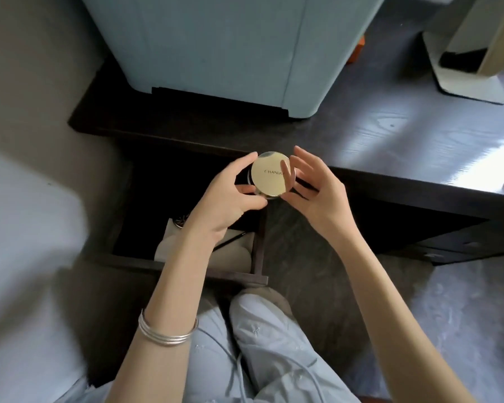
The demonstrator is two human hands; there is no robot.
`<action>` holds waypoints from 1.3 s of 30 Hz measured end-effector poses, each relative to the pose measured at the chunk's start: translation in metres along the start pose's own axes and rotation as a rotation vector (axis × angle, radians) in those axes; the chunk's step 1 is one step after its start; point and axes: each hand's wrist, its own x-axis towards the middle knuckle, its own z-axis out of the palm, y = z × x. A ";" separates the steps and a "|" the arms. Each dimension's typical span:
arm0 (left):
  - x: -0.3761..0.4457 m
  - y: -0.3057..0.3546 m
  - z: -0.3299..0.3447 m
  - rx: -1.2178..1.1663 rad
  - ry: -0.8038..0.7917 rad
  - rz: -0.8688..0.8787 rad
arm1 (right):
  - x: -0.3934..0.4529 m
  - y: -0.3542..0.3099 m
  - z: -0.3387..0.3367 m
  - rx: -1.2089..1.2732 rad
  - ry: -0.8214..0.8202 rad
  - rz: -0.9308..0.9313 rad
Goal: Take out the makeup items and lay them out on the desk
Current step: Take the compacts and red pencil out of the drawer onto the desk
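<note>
A round gold compact (269, 175) with dark lettering on its lid is held in the air above the open drawer (186, 266), just in front of the desk's edge. My left hand (230, 196) grips it from the left, fingers curled round its rim and thumb below. My right hand (312, 187) is at its right side, fingers spread and fairly straight, with fingertips touching the lid and rim. Inside the drawer lie a pale pouch or cloth (236, 248), a thin dark pencil-like item (230, 239) and a small round item (181, 221), partly hidden by my left wrist.
The dark wooden desk (390, 141) stretches to the right. A large pale blue box (230, 50) stands on it at the back. A stand with a flat base (466, 74) is at the far right. Small drawers (454, 248) sit under the desk's right side. My knees are below.
</note>
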 end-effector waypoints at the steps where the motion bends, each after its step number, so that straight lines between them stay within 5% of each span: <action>1: 0.008 0.009 0.010 0.012 -0.020 0.001 | 0.004 -0.001 -0.011 -0.021 0.028 0.000; 10: 0.101 0.061 0.096 -0.041 -0.148 -0.042 | 0.064 0.011 -0.101 -0.163 0.229 0.068; 22: 0.147 0.052 0.104 0.013 -0.145 -0.012 | 0.102 0.032 -0.118 -0.202 0.164 0.067; 26: 0.091 0.032 0.051 0.010 -0.175 0.100 | 0.069 0.026 -0.086 -0.079 0.124 -0.088; 29: 0.044 -0.006 -0.010 0.050 -0.049 0.132 | 0.043 0.017 -0.037 -0.036 -0.031 -0.180; 34: 0.006 -0.077 -0.086 0.055 0.213 0.011 | 0.029 0.031 0.060 -0.033 -0.383 -0.120; 39: 0.011 -0.116 -0.114 0.165 0.203 -0.024 | 0.030 0.063 0.132 -0.066 -0.452 -0.009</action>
